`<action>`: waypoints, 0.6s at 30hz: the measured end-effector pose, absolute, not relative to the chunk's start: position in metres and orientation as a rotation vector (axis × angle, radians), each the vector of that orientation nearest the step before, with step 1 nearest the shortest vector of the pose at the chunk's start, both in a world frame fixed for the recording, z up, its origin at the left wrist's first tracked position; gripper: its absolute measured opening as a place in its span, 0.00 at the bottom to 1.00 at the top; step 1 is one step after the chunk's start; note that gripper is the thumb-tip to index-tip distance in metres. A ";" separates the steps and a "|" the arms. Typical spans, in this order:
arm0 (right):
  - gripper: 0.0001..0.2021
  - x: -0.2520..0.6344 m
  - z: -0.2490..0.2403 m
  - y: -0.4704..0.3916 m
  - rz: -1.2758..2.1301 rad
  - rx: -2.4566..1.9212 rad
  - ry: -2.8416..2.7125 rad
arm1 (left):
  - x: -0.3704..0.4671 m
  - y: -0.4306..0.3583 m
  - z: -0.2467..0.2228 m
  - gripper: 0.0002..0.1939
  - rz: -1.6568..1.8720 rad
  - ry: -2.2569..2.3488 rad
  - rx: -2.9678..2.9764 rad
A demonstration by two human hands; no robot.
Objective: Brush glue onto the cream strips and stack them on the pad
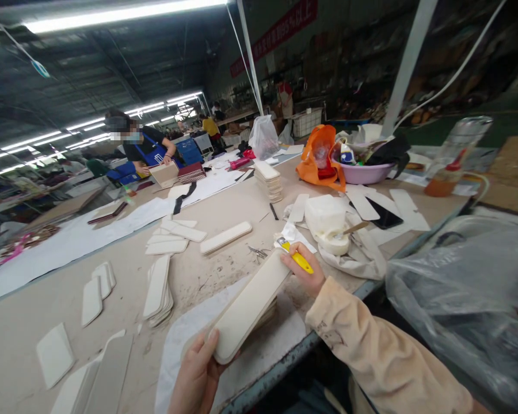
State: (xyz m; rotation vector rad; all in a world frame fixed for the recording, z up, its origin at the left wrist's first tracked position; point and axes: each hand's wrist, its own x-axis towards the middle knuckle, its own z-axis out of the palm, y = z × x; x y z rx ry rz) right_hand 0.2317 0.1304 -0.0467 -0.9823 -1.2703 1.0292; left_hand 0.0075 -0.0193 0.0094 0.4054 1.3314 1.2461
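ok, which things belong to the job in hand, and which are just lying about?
Likely in the job: long white round-ended panel, held; yellow-handled tool, held; stacked off-white panels beneath; probably the squarish whitish plastic container.

Seemingly lying about: crumpled orange plastic bag; round lilac plastic basin; flat black rectangular object.

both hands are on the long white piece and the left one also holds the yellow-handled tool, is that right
Not quite: the head view shows the yellow-handled tool in the right hand, not the left hand. Both are on the long white piece.
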 end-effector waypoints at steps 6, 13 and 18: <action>0.14 0.230 -0.048 0.132 1.063 -0.949 -1.177 | 0.002 -0.021 0.015 0.22 1.102 1.421 0.513; 0.12 0.232 -0.053 0.136 0.974 -1.088 -1.245 | -0.027 0.002 0.024 0.15 1.031 1.458 0.680; 0.09 0.226 -0.049 0.159 0.821 -1.170 -1.483 | -0.063 0.048 0.024 0.15 0.996 1.515 0.759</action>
